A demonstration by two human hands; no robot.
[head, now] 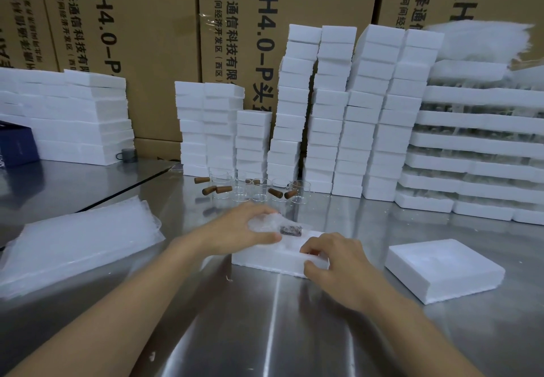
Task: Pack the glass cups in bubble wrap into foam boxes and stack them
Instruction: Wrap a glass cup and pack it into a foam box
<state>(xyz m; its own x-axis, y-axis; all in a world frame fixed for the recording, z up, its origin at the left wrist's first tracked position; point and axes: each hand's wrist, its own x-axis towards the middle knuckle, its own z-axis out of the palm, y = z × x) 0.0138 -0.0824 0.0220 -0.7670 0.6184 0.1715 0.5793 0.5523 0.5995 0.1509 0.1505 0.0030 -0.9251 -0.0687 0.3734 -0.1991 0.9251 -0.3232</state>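
A: Pos. of foam box (pixel 265 259)?
B: Table (pixel 294 332) ctr; wrapped cup (pixel 282 228) on it. Bubble wrap stack (pixel 76 244) L, foam piece (pixel 444 270) R, glass cups (pixel 253 189) behind, box stacks (pixel 338 111) behind those.

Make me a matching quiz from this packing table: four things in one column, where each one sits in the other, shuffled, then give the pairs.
1. bubble-wrapped cup
2. bare glass cups
3. bubble wrap sheets
4. separate foam piece

A. on the table, right of the right hand
B. piled at the table's left
C. under the left hand, on the foam box
D. in a row before the foam stacks

Pairs: 1-C, 2-D, 3-B, 4-A.
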